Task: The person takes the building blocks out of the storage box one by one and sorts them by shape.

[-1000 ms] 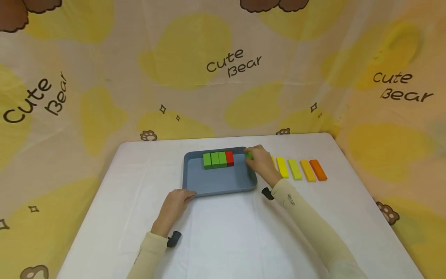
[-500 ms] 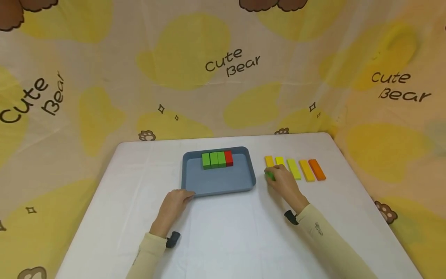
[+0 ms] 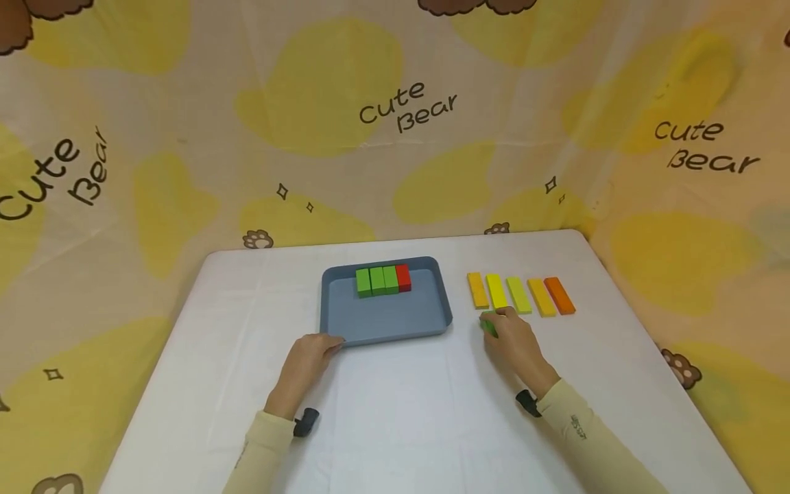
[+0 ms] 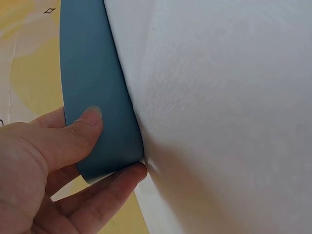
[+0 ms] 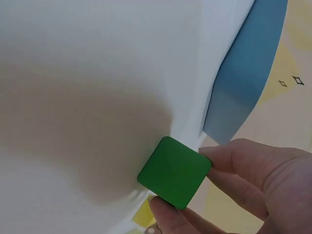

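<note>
My right hand (image 3: 517, 343) pinches a green block (image 3: 488, 325) between thumb and fingers, right of the tray and just in front of a row of flat blocks. Close up in the right wrist view, the square end of this green block (image 5: 174, 173) faces the camera. The grey-blue tray (image 3: 395, 319) has its near left corner in the grip of my left hand (image 3: 307, 362). In the left wrist view the thumb (image 4: 85, 129) lies on the tray's outer wall (image 4: 97, 73), and fingers reach round the corner. Three green blocks (image 3: 378, 281) and a red block (image 3: 403, 278) stand side by side in the tray.
Several flat blocks lie in a row to the tray's right: a yellow-orange block (image 3: 478, 291), a yellow block (image 3: 496, 291), a lime block (image 3: 518, 295), another yellow-orange block (image 3: 542, 297) and an orange block (image 3: 559, 296). Patterned cloth (image 3: 345, 89) rises behind the white table (image 3: 395, 425).
With the green block, my right hand has moved from the tray's far right corner rightward and nearer to me, uncovering the leftmost yellow-orange block. The left hand stays at the tray corner.
</note>
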Demonstrator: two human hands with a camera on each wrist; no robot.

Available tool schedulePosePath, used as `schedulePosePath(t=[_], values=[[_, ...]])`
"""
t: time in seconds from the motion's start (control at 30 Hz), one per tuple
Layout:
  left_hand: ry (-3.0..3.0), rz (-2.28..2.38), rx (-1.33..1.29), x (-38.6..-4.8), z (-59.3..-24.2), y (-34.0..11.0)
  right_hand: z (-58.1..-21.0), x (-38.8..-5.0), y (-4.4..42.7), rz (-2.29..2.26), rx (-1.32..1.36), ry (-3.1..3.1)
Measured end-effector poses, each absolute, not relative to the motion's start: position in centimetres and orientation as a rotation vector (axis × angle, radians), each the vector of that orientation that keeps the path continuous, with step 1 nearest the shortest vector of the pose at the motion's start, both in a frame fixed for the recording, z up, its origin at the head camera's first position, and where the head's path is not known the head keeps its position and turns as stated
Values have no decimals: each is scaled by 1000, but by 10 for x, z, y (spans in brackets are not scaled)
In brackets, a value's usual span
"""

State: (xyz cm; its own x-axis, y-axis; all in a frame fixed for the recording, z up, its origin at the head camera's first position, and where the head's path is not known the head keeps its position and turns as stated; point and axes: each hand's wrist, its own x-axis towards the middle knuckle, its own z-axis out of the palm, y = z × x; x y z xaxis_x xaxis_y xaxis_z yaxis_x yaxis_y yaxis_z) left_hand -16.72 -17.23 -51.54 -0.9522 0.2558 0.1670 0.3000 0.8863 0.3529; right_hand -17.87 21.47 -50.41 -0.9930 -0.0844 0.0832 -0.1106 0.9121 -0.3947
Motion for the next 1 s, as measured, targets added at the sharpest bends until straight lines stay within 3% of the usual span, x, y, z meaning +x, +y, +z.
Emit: schedulePosePath(t=[1.0], values=[[-2910,-581,-442,-168,-518,-173,-494,-183,206,433,264,-3006]])
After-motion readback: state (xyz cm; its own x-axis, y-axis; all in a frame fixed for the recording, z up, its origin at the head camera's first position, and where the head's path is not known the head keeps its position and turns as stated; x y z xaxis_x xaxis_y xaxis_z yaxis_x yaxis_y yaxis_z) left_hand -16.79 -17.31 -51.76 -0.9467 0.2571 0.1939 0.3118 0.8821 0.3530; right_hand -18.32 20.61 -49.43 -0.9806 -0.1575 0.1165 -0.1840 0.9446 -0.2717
